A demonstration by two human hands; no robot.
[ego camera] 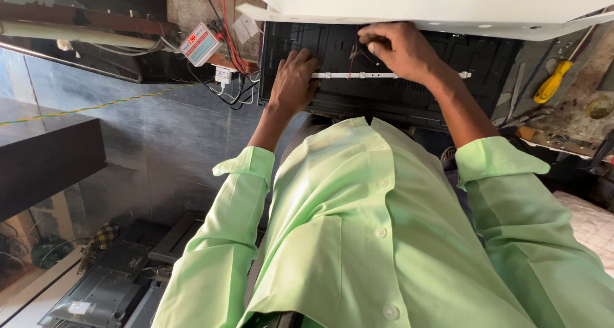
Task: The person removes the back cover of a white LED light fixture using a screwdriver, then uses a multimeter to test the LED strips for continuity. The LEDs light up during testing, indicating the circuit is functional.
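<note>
My hands work apart: the left hand presses flat on the black back panel by the end of the white light strip, and the right hand pinches thin red wires just above it — mid-fitting, I judge. Next calls for steady fingers under the raised white sheet.

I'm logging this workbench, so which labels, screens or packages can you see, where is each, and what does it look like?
Small meter box: left of the black panel, tilted, pale blue-white case with a red display window.
White adapter: just below the meter, small, squarish, among wires.
No packages or signs show.
</note>
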